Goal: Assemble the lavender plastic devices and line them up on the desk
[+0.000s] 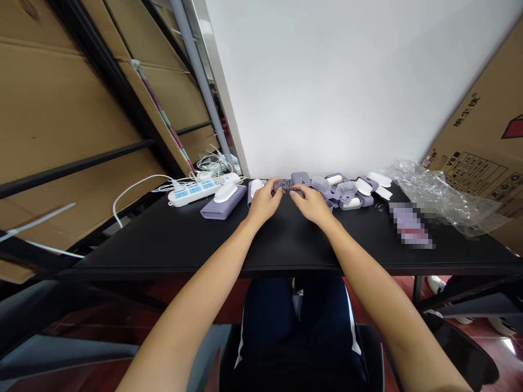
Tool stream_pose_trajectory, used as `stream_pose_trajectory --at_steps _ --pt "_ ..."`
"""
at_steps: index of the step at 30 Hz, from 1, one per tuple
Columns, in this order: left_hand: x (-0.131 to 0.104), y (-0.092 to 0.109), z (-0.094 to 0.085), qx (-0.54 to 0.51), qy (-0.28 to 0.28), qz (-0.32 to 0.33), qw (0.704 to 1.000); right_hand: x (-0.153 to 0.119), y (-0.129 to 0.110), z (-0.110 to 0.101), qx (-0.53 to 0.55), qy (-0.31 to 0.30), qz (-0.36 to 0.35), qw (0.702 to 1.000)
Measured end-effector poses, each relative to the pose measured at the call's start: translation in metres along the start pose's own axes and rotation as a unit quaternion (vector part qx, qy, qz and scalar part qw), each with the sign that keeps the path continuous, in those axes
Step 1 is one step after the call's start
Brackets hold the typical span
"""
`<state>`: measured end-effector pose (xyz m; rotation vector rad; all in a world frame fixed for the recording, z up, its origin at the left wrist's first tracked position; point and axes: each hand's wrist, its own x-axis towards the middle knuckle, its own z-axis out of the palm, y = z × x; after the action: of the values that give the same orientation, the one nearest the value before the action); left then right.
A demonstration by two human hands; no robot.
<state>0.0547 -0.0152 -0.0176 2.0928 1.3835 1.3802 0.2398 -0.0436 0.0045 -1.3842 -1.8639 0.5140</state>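
Several dark purple ring-like bands (283,185) lie in a cluster on the black table, between my two hands. My left hand (263,202) has its thumb and forefinger closed on the left edge of these bands. Close to their right edge, my right hand (311,204) is loosely curved, fingers apart, with nothing visible in it. Behind the right hand stands a purple case (301,178). A purple holder with a white ribbed piece (256,187) is partly hidden behind my left hand. What lies under my fingers is hard to make out.
At left are a purple box (223,208) bearing a white oval piece (225,192) and a white power strip (194,192) with cables. Purple and clear cases (347,189), white brush-like pieces (379,179) and crumpled clear plastic (445,196) lie right. A white panel (347,81) rises behind.
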Motion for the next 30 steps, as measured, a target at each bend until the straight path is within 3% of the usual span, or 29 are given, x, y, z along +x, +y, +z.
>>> stream_pose_trajectory --at_steps 8,10,15,20,22,26,30 --pt "0.004 -0.005 0.001 -0.083 0.005 -0.033 0.996 0.007 0.008 0.005 0.181 -0.037 -0.035 0.982" --pt "0.005 -0.005 0.004 -0.126 -0.013 -0.028 0.992 0.009 0.009 0.003 0.180 -0.014 -0.021 0.983" --pt "0.004 -0.003 0.008 -0.167 -0.079 0.002 0.983 0.010 0.013 -0.004 0.079 0.111 0.007 0.991" --pt "0.000 -0.003 0.007 -0.152 -0.134 0.014 0.979 0.011 0.018 -0.009 0.081 0.024 -0.071 0.994" --pt "-0.001 -0.004 0.008 -0.141 -0.144 0.016 0.979 0.013 0.020 -0.011 0.067 0.010 -0.072 0.995" --pt "-0.001 -0.006 0.011 -0.179 -0.119 0.001 0.977 0.016 0.024 -0.013 0.066 0.009 -0.057 0.996" --pt "0.003 -0.006 0.014 -0.250 -0.100 -0.022 0.963 0.015 0.023 -0.017 0.075 -0.031 -0.078 0.994"
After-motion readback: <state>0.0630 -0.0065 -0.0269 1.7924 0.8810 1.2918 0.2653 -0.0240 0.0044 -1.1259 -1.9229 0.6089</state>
